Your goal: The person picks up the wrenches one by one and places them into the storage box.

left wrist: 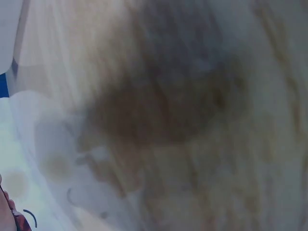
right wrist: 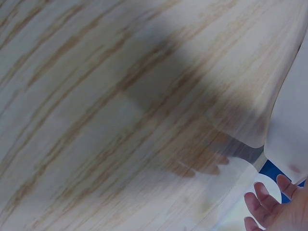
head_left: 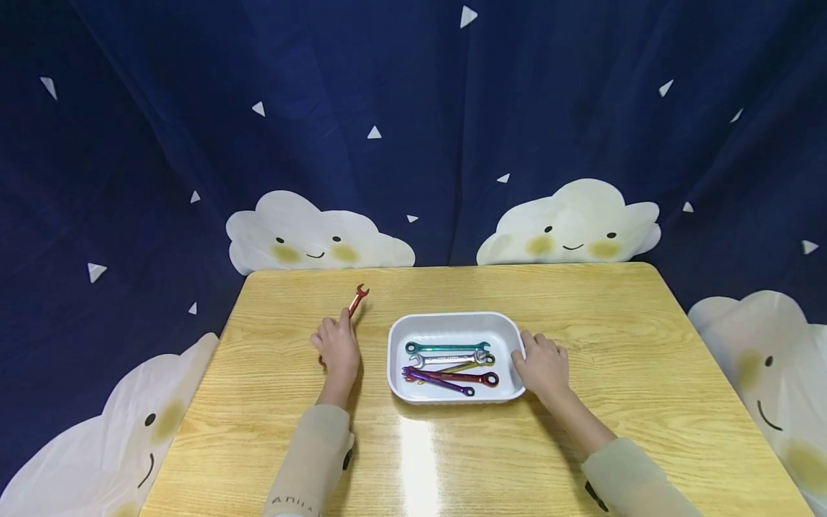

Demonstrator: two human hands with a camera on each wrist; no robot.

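In the head view my left hand (head_left: 338,346) grips a red wrench (head_left: 357,298) on the left of the table. The wrench's open-end jaw points away from me; the hand covers its middle. In the left wrist view only a sliver of the red wrench (left wrist: 21,222) shows beside the fingers. My right hand (head_left: 545,365) holds the right rim of a white tray (head_left: 392,359), thumb over the edge and fingers outside. Inside the tray lie several wrenches: a green wrench (head_left: 449,347), a silver wrench (head_left: 446,360), a purple wrench (head_left: 446,384), another red wrench (head_left: 474,377) and a mostly covered yellow one.
The wooden table (head_left: 607,316) extends around the tray on every side. Behind it hangs a dark blue curtain (head_left: 426,86) printed with white clouds and triangles. A bright glare strip (head_left: 418,459) falls on the tabletop in front of the tray.
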